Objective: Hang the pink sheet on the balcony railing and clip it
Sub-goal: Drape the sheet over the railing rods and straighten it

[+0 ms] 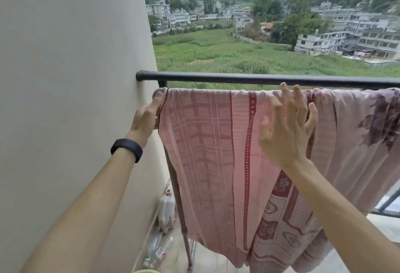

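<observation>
The pink sheet (216,142), draped over a bar, is pinched at its edge by the left hand (147,116); beside it, the right hand (285,129) is held open, fingers spread.

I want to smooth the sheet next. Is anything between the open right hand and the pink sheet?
Nothing visible. The right hand is spread open just in front of the sheet, which already hangs over a rod below the black rail. The left hand is at the sheet's left edge. No clip shows.

Thin woven cloth sheet (216,142), seemingly matt metal railing (259,78)
</observation>
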Demonstrator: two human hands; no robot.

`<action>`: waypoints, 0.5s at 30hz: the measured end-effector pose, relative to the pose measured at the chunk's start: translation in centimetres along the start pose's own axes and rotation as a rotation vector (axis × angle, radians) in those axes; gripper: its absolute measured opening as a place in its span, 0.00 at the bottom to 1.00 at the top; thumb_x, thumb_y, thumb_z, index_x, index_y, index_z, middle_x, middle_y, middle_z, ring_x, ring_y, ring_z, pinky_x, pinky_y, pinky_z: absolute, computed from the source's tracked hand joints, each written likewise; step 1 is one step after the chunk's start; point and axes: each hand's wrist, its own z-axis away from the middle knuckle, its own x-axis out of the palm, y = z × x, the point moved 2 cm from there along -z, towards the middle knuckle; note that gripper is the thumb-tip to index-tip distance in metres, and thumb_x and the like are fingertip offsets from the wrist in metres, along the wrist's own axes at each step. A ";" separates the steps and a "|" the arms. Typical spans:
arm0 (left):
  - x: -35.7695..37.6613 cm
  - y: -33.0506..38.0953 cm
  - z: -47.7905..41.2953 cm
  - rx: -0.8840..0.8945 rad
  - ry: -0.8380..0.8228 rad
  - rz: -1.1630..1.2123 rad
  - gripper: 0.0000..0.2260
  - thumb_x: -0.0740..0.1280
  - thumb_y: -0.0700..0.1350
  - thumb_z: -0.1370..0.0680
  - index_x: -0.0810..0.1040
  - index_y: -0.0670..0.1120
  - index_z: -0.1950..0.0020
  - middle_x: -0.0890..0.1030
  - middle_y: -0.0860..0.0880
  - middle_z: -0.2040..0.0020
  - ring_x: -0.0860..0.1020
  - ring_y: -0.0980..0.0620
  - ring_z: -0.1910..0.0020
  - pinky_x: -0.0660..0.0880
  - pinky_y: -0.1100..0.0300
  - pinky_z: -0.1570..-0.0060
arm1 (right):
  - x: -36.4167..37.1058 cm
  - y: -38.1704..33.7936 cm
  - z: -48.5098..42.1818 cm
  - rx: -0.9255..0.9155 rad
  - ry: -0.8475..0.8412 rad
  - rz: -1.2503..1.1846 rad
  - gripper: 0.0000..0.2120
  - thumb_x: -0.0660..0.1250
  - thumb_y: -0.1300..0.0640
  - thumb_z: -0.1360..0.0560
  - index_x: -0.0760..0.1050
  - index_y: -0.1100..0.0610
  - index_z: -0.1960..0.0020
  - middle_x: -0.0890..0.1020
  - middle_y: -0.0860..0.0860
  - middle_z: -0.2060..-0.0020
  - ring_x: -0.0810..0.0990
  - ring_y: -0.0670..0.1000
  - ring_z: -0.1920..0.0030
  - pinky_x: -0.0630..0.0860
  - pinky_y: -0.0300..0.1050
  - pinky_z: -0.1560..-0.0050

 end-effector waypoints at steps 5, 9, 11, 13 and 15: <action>-1.0 3.1 -2.3 0.088 0.030 -0.062 0.16 0.68 0.58 0.22 0.86 0.46 0.52 0.82 0.53 0.64 0.79 0.53 0.63 0.79 0.56 0.56 | 2.4 -5.9 -4.9 -0.104 -0.177 -0.047 0.24 0.58 0.43 0.22 0.70 0.53 0.30 0.71 0.52 0.27 0.62 0.54 0.24 0.52 0.62 0.27; -3.4 4.2 -3.9 0.163 0.232 -0.005 0.20 0.63 0.58 0.20 0.80 0.42 0.55 0.76 0.45 0.61 0.74 0.49 0.62 0.72 0.55 0.58 | 4.2 -9.0 -7.1 -0.183 -0.361 -0.001 0.23 0.49 0.38 0.19 0.73 0.46 0.32 0.80 0.48 0.37 0.76 0.55 0.36 0.63 0.60 0.33; -4.0 3.9 -4.4 0.093 0.187 -0.075 0.20 0.62 0.61 0.20 0.79 0.45 0.54 0.77 0.46 0.60 0.76 0.48 0.60 0.73 0.55 0.56 | 4.7 -9.5 -7.3 -0.204 -0.379 0.042 0.22 0.48 0.39 0.18 0.74 0.45 0.35 0.83 0.48 0.44 0.80 0.55 0.44 0.68 0.57 0.38; -3.9 3.0 -4.1 0.012 0.044 -0.270 0.22 0.63 0.64 0.22 0.78 0.45 0.55 0.78 0.49 0.61 0.77 0.50 0.61 0.73 0.56 0.57 | 4.9 -9.3 -7.1 -0.207 -0.347 0.053 0.21 0.48 0.39 0.17 0.75 0.45 0.37 0.84 0.48 0.48 0.81 0.55 0.48 0.69 0.55 0.42; -4.2 2.9 -4.1 0.015 0.036 -0.364 0.21 0.65 0.64 0.23 0.75 0.45 0.57 0.75 0.49 0.64 0.75 0.50 0.64 0.72 0.57 0.62 | 4.7 -8.9 -7.0 -0.219 -0.319 0.051 0.21 0.49 0.38 0.17 0.76 0.46 0.39 0.84 0.49 0.50 0.81 0.55 0.50 0.69 0.53 0.44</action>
